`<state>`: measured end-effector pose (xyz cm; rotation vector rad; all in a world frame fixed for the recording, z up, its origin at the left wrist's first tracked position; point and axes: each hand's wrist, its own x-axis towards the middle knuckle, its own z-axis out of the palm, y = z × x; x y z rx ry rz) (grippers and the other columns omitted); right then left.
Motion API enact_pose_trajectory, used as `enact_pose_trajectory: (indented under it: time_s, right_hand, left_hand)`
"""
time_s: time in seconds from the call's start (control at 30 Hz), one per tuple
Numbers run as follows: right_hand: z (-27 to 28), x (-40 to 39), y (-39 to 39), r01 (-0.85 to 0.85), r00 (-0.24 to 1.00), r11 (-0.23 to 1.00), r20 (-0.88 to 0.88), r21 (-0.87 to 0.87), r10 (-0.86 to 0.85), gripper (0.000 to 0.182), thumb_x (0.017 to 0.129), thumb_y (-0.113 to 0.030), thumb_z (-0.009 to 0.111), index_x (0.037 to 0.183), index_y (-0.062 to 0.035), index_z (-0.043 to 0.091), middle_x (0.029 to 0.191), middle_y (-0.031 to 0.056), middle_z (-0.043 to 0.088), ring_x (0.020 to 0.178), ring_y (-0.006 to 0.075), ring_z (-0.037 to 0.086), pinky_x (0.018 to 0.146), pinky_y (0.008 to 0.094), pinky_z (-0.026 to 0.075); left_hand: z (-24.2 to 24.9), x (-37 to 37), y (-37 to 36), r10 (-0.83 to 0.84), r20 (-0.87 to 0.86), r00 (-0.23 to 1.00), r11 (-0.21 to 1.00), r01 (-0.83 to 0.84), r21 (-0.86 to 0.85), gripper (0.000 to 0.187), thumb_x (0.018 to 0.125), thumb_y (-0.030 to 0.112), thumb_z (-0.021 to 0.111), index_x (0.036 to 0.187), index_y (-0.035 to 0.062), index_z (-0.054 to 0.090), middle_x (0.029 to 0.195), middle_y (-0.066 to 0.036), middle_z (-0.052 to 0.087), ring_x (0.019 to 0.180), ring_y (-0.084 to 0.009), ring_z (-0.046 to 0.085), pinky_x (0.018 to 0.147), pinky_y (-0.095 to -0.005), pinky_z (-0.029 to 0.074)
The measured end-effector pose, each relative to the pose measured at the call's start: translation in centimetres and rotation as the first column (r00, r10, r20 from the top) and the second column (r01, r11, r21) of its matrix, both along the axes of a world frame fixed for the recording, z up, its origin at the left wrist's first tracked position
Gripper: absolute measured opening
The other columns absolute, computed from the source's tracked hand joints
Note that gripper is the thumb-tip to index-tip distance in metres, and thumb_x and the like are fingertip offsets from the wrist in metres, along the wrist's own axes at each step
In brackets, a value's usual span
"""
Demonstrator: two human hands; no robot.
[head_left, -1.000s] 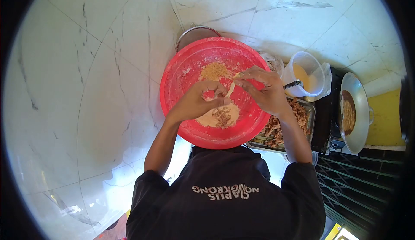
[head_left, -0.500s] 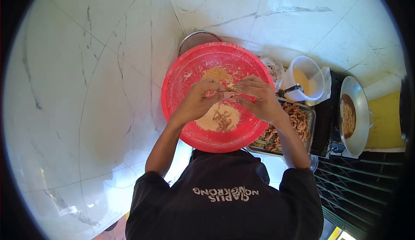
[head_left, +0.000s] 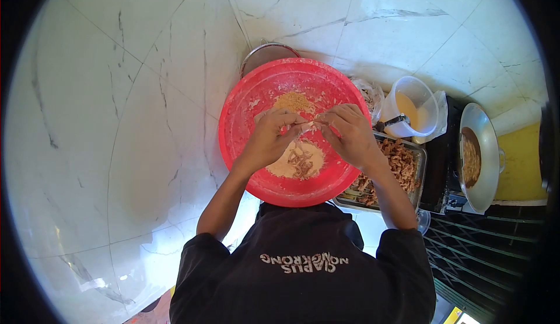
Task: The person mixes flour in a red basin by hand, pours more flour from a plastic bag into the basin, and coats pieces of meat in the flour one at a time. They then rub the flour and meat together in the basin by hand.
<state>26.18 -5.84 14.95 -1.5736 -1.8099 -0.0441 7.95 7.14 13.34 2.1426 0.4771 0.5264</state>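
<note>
A large red basin (head_left: 233,149) holds a mound of pale flour (head_left: 279,168) with thin brownish strips (head_left: 302,159) on it, and a yellowish crumbly heap (head_left: 294,101) farther back. Over the basin's middle, my left hand (head_left: 274,134) and my right hand (head_left: 352,134) almost meet at the fingertips. Both are pinched on one small pale, floured piece (head_left: 312,126) stretched between them. Its exact shape is partly hidden by the fingers.
A metal tray (head_left: 421,172) of brown shredded pieces (head_left: 399,163) sits right of the basin. Behind it stand a clear tub (head_left: 430,117) of yellowish liquid and a plastic bag (head_left: 370,95). A wide pan (head_left: 489,166) with frying food is at far right, beside tiled walls.
The fingertips have shifted slightly, and my right hand's fingers are drawn closer together around the small piece. The basin's contents look the same.
</note>
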Motion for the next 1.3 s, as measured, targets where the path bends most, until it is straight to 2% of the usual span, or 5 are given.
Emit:
enact_pose_trajectory:
  time_s: [0.27,0.37,0.83,1.07,1.3]
  right_hand:
    - [-1.8,1.5,-0.2,0.25,0.94,0.964,-0.215,-0.09,-0.264,0.021,0.085,-0.006,0.074,0.106,-0.0038,0.072,0.098,0.0117,0.073,0.088,0.03,0.069,0.078,0.0393,0.053]
    - [-1.6,1.9,-0.8,0.043,0.982,0.932,-0.155,-0.36,-0.105,0.025,0.087,-0.006,0.073,0.112,-0.0043,0.072,0.107,0.014,0.072,0.094,0.0303,0.069,0.08,0.0383,0.054]
    - [-0.8,0.9,-0.3,-0.128,0.956,0.992,-0.264,0.019,0.129,0.025,0.08,0.009,0.073,0.102,-0.0012,0.071,0.101,0.0129,0.072,0.093,0.0291,0.068,0.08,0.0363,0.055]
    - [-0.1,1.5,-1.5,0.07,0.888,0.997,-0.453,-0.04,-0.081,0.019,0.085,0.006,0.07,0.102,-0.001,0.071,0.099,0.0102,0.073,0.093,0.0239,0.069,0.085,0.0332,0.054]
    - [0.2,-0.1,-0.7,-0.048,0.922,0.999,-0.384,-0.008,0.042,0.032,0.08,-0.003,0.079,0.111,-0.0014,0.069,0.101,0.0132,0.072,0.099,0.0303,0.067,0.086,0.0384,0.054]
  left_hand:
    - [1.1,0.0,-1.2,0.057,0.105,0.993,0.998,-0.06,0.02,0.01,0.093,0.008,0.066,0.099,0.0013,0.071,0.082,-0.009,0.062,0.079,-0.0203,0.056,0.074,-0.0332,0.044]
    - [0.8,-0.2,-0.7,0.08,0.108,0.991,0.992,-0.069,-0.107,0.01,0.094,0.009,0.066,0.099,0.0014,0.071,0.082,-0.009,0.063,0.079,-0.0196,0.057,0.074,-0.0325,0.045]
    - [-0.2,-0.1,-0.9,-0.066,0.062,0.996,0.849,0.088,-0.521,0.023,0.101,0.018,0.06,0.113,-0.0002,0.068,0.089,0.0,0.063,0.084,-0.009,0.056,0.081,-0.028,0.047]
    - [-0.4,-1.0,-0.1,-0.022,0.111,0.994,0.91,0.066,-0.409,0.019,0.098,0.013,0.063,0.109,-0.0008,0.07,0.088,-0.003,0.066,0.08,-0.0105,0.058,0.074,-0.0293,0.048]
    - [0.3,-0.7,-0.2,0.025,0.097,0.995,0.949,0.006,-0.314,0.017,0.096,0.014,0.065,0.102,-0.0002,0.072,0.084,-0.007,0.068,0.08,-0.0136,0.06,0.074,-0.0304,0.048]
